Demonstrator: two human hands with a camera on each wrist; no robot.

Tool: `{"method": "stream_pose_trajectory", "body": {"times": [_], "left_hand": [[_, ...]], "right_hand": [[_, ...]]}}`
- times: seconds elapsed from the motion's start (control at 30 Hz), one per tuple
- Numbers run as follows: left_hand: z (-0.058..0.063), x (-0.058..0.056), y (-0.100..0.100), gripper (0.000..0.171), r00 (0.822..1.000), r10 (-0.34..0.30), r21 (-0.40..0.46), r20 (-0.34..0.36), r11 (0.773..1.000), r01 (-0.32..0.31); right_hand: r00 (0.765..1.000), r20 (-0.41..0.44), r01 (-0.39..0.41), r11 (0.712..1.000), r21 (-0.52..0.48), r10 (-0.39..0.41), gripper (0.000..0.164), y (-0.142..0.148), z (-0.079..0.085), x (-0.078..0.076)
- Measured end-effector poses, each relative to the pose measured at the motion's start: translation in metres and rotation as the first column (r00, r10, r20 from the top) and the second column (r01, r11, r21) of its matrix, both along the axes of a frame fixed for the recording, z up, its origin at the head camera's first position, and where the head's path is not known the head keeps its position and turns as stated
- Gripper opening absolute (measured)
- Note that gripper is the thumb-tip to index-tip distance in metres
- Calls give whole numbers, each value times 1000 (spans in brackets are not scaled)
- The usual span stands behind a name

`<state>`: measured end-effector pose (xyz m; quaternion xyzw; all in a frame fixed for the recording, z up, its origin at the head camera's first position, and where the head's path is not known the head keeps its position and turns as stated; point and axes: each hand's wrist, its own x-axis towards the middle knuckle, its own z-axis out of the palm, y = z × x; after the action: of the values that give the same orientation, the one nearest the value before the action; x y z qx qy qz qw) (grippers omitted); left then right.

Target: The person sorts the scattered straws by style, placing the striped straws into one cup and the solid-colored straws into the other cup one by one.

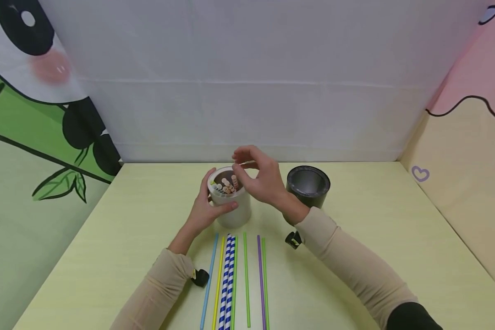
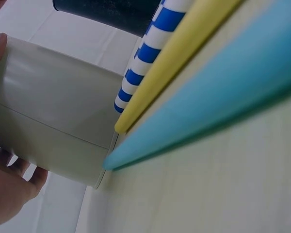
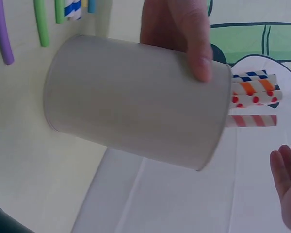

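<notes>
My left hand (image 1: 206,211) grips a white cylindrical canister (image 1: 236,214) from its left side, thumb across the front. Patterned paper straws (image 1: 227,185) stand inside; in the right wrist view the ends of a blue-striped, an orange-striped, a red-dotted and a pink-striped straw (image 3: 254,121) stick out past the rim. Beside and just above that rim is my right hand (image 1: 264,178), its fingers loosely extended with nothing between them. In the left wrist view the canister's base stands at the far ends of a light blue straw (image 2: 203,97) and a yellow straw (image 2: 169,68).
A black cup (image 1: 309,183) stands to the right, partly behind my right wrist. In front of the canister lie blue-and-white striped straws (image 1: 227,284), green straws (image 1: 246,279) and a purple straw (image 1: 261,279), pointing toward me. A white curtain (image 1: 247,114) rises behind the table.
</notes>
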<state>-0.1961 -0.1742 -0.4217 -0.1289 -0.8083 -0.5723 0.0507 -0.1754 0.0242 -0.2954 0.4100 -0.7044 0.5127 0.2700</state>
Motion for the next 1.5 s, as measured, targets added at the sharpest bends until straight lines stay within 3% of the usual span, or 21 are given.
{"method": "stream_pose_trajectory", "body": {"times": [0.23, 0.5, 0.67, 0.77, 0.87, 1.1, 1.3, 1.5], "left_hand": [[-1, 1, 0, 104, 1000, 4, 5, 13, 1000, -4], [-2, 0, -1, 106, 1000, 10, 2, 7, 1000, -10], [-2, 0, -1, 104, 1000, 12, 6, 12, 1000, -12], [-2, 0, 0, 104, 1000, 3, 8, 16, 1000, -3], [-2, 1, 0, 103, 1000, -8, 8, 13, 1000, 8], [0, -1, -2, 102, 999, -33, 3, -40, 999, 33], [15, 9, 0, 99, 998, -54, 5, -41, 998, 55], [29, 19, 2, 95, 995, -64, -15, -72, 998, 63]], "right_hand": [[998, -62, -21, 1000, 0, 21, 26, 2, -2, -24], [993, -116, -12, 1000, 3, 12, 22, 6, 14, -25], [994, -105, -7, 1000, 19, 9, 21, 6, 14, -21], [993, -117, -14, 998, 54, 21, 22, 8, 12, -15], [982, -184, -24, 993, 119, 46, 25, 9, 9, -6], [916, -360, -99, 969, 226, 177, 28, 10, 6, 21], [871, -392, -159, 925, 345, 296, 29, 9, 0, 47], [851, -398, -156, 888, 432, 343, 30, 8, -6, 63]]}}
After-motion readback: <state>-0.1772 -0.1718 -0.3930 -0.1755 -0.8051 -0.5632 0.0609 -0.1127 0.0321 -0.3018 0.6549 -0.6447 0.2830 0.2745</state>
